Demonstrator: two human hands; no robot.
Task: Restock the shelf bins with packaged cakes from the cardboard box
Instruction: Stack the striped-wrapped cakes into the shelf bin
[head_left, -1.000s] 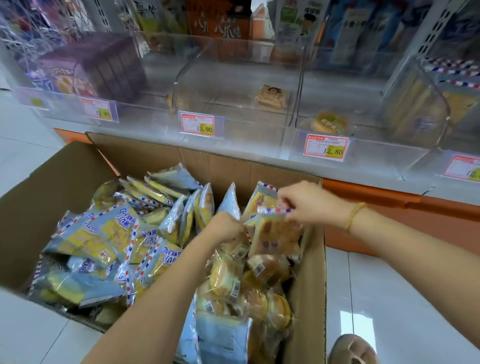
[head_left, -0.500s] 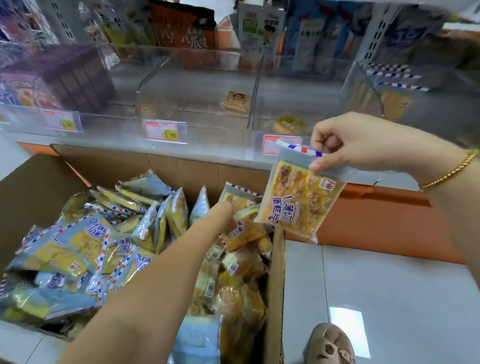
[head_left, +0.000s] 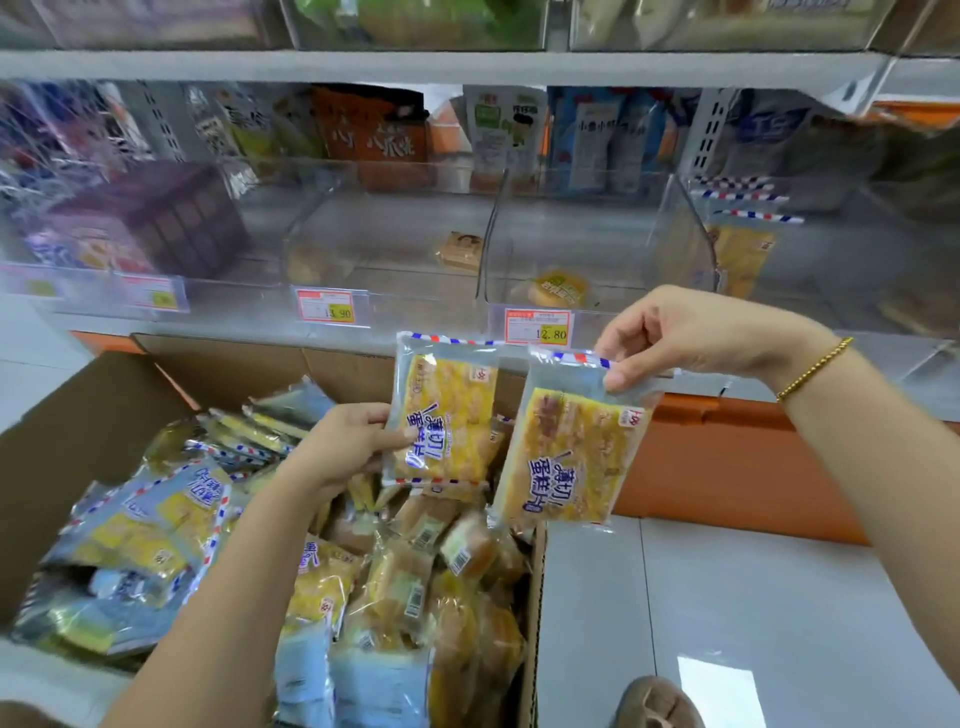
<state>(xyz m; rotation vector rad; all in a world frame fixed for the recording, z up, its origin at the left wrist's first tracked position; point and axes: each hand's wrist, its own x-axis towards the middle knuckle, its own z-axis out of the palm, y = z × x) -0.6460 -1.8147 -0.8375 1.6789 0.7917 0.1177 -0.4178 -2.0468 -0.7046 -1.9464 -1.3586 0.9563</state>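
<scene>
Left hand (head_left: 343, 449) now up from cardboard box (head_left: 88, 431), pinching second cake packet (head_left: 447, 415); right hand (head_left: 691, 338) pinches first packet (head_left: 571, 457) by top seal. Judged: both ready for bin (head_left: 680, 249), upper right.

The cardboard box (head_left: 78, 441) runs off the left and bottom edges. The left hand (head_left: 343, 452) hides its fingers behind the left cake packet (head_left: 447, 415); the right hand (head_left: 691, 338) has its fingertips behind the right cake packet (head_left: 571, 457). Small print on the price tag (head_left: 537, 328) is unreadable; the far-left tag (head_left: 150, 293) is a blur. A shoe (head_left: 657, 704) is cut by the bottom edge.
</scene>
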